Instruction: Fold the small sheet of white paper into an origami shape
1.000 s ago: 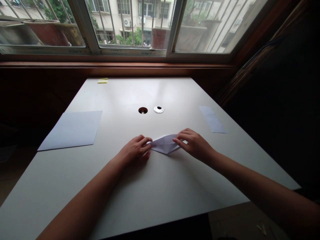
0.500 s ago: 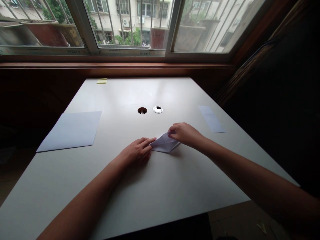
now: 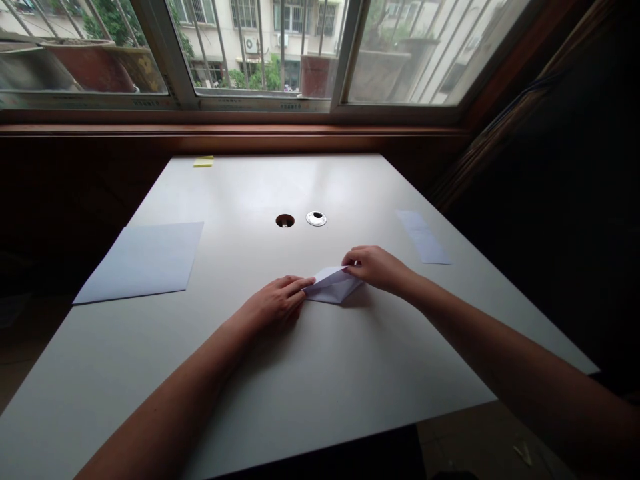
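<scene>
A small folded sheet of white paper point(image 3: 334, 287) lies near the middle of the table, its upper layer lifted a little. At its left corner, my left hand point(image 3: 275, 301) grips the paper, fingers pointing right and the thumb hidden beneath. My right hand point(image 3: 373, 265) pinches the lifted flap at the upper right between thumb and bent forefinger. The paper's right end is partly covered by that hand.
The white table point(image 3: 320, 373) carries a stack of white paper point(image 3: 145, 260) at left and a paper strip point(image 3: 424, 237) at right. Farther back are a cable hole point(image 3: 285, 221), its metal cover point(image 3: 316, 219) and yellow sticky notes point(image 3: 203, 161). A window point(image 3: 260, 47) stands behind.
My right hand has shifted slightly right and down, bringing the lifted flap lower. My left hand stays at the left corner, nearly still.
</scene>
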A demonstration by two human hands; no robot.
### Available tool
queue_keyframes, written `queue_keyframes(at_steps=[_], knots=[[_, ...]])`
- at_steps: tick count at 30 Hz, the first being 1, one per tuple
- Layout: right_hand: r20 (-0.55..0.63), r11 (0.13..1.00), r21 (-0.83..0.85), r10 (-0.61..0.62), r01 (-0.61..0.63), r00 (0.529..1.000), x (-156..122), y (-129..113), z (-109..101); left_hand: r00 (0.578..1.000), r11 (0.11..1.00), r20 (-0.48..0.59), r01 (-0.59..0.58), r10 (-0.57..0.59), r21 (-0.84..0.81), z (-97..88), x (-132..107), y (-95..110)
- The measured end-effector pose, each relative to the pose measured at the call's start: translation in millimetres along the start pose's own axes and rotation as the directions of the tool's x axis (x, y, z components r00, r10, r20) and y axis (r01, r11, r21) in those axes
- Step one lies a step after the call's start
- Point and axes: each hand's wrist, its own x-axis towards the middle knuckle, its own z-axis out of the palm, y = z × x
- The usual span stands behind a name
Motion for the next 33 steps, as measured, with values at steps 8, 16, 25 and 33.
queue_keyframes(at_steps=[8, 16, 25, 33], knots=[[-0.073, 0.983, 0.183, 0.034, -0.02, 0.997, -3, 1, 5, 0.999, 0.999, -0.031, 0.039, -0.038, 0.018, -1.8, 2, 3], [-0.087, 0.932, 0.361, -0.001, 0.033, 0.996, 5, -3, 15, 1.0, 1.0, -0.03, 0.005, -0.005, 0.02, -5.8, 3, 4], [-0.197, 0.887, 0.441, -0.054, 0.137, 0.979, 15, -9, 23, 1.0, 0.999, 0.013, -0.018, 0.019, -0.035, -1.2, 1, 4], [-0.422, 0.788, 0.597, 0.149, 0.15, 0.894, 2, -14, 43, 1.0, 1.0, 0.028, -0.003, 0.003, -0.004, -2.3, 2, 3]])
